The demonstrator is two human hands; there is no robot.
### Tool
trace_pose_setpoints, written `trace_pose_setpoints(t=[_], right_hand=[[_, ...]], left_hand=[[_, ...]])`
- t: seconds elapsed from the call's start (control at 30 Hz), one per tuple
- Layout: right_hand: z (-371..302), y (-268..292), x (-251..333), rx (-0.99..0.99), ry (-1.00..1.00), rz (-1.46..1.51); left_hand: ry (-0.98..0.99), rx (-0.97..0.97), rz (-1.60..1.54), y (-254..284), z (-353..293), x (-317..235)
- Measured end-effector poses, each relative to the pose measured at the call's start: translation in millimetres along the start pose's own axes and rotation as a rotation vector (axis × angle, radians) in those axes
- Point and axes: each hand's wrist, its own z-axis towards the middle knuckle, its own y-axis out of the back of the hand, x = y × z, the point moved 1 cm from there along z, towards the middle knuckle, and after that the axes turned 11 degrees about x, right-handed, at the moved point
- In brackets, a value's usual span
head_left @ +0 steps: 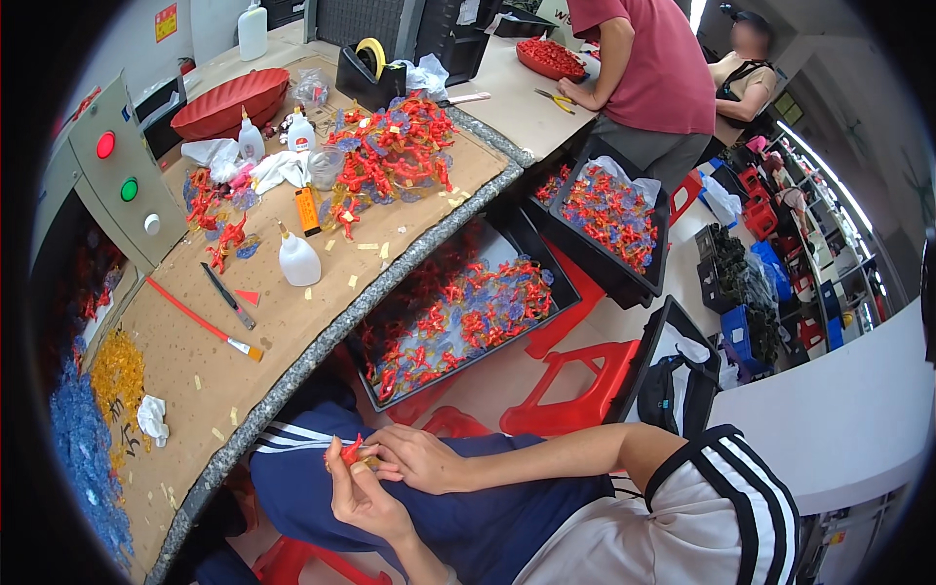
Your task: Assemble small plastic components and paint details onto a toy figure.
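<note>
Workbench [185,351] runs from lower left to upper centre of the frame. On it, upper left: basin [234,102], behind a heap of figures [400,151]. Squeeze bottle [299,261] stands before the heap; brush [210,320] lies lower left of the bottle. Control box [117,175] at the left edge. Centre, right of the bench: tray [468,356] containing parts; bin [634,292], also filled, behind it to the right. Stool [575,385] before the bin. Lower centre: left hand [370,502] with small part [351,450] at its fingertips; right hand [424,458] just to the right.
</note>
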Motion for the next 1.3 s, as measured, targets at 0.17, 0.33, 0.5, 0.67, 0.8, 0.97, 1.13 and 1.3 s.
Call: trace_pose_setpoints(t=[0.17,0.33,0.5,0.67,0.8,0.97,1.13,1.3], right_hand=[[0.6,-2.3,-1.9,-0.009,0.043,0.003],[0.3,-0.6,0.6,-0.016,0.023,-0.009],[1.2,-0.4,1.0,-0.017,0.035,-0.010],[0.2,-1.5,-4.2,0.025,0.000,-0.022],[0.7,-2.5,-5.3,0.028,0.007,-0.026],[1.1,-3.1,-5.2,0.025,0.011,-0.024],[0.6,0.4,-4.2,0.019,0.022,-0.032],[1.4,-3.9,-6.4,0.003,0.026,0.005]], left_hand=[[0.017,-0.052,-0.005,-1.6,0.4,-6.1],[0.011,-0.035,0.004,-0.4,0.2,-4.6],[-0.009,0.014,0.003,2.7,-1.1,-1.5],[0.003,0.010,-0.012,1.1,-0.8,-4.0],[-0.009,0.011,-0.004,2.2,-0.7,-2.7],[-0.004,-0.011,0.011,0.6,0.1,-4.9],[-0.002,-0.021,0.020,-2.5,1.1,-3.9],[0.019,0.010,0.029,2.1,-1.4,-2.5]])
